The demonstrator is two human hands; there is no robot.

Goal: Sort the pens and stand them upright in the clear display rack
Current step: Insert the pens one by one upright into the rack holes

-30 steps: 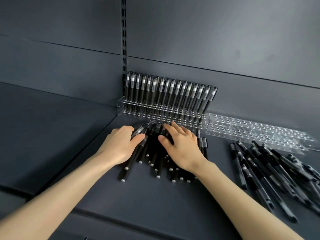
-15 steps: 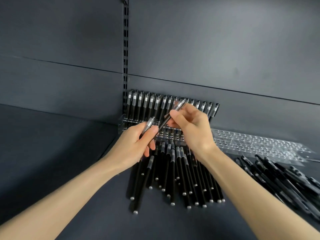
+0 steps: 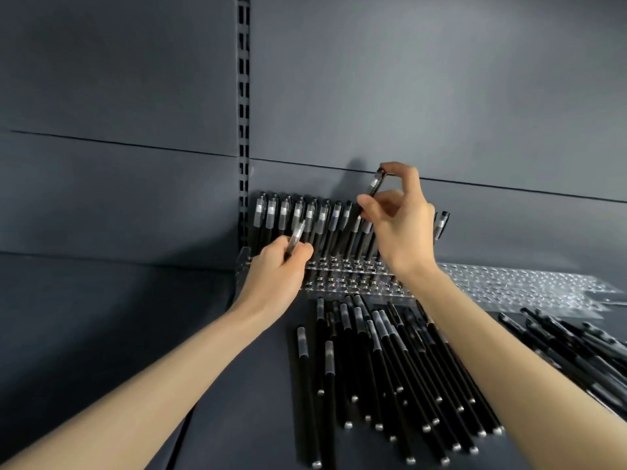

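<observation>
A clear display rack (image 3: 342, 279) stands against the shelf's back wall, its rear row filled with upright black pens (image 3: 271, 215). My right hand (image 3: 400, 222) is raised above the rack's right part and pinches one black pen (image 3: 376, 182) near its clear cap, tilted. My left hand (image 3: 278, 269) is at the rack's left front and grips another black pen (image 3: 296, 236) with its capped end sticking up. A pile of loose black pens (image 3: 380, 361) lies on the shelf just in front of the rack, between my forearms.
A second clear rack (image 3: 529, 286) with no pens in it lies flat to the right. More loose pens (image 3: 576, 351) are heaped at the right edge. A slotted upright (image 3: 243, 130) runs up the back wall. The dark shelf (image 3: 101, 317) stretches to the left.
Both hands lifted from the pen pile, each with a pen. My right hand has risen above the rack's pens; my left hand moved up to the rack's left front.
</observation>
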